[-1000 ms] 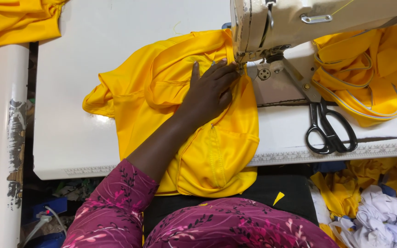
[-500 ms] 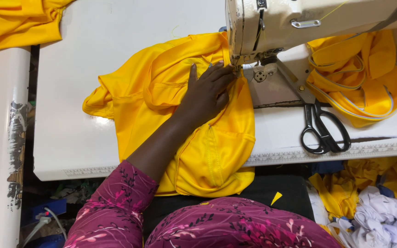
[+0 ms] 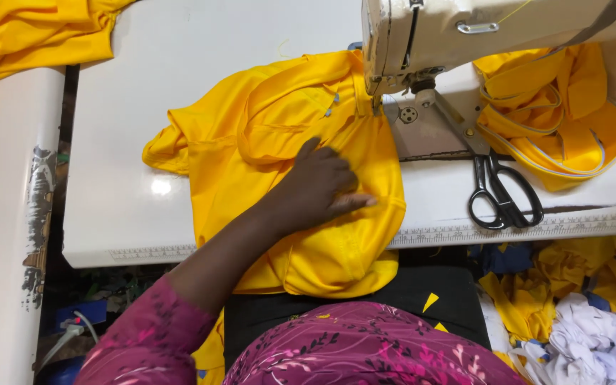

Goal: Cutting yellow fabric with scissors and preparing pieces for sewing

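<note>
A bright yellow garment (image 3: 251, 142) lies bunched on the white sewing table (image 3: 180, 50), and its lower part hangs over the front edge into my lap. My left hand (image 3: 322, 189) rests palm down on it near the front edge, fingers spread and pointing right, gripping nothing. The top of the garment reaches under the presser foot (image 3: 378, 100) of the cream sewing machine (image 3: 465, 36). My right hand is out of sight.
Black-handled scissors (image 3: 504, 196) lie right of the garment, by the machine's base. Yellow trim strips (image 3: 565, 114) are heaped at the far right. More yellow cloth (image 3: 23, 36) sits on a white side table (image 3: 1, 214). White and yellow scraps (image 3: 586, 335) are piled lower right.
My left hand has slid from beside the presser foot back toward the table's front edge, still on the yellow garment. The fabric has shifted with it.
</note>
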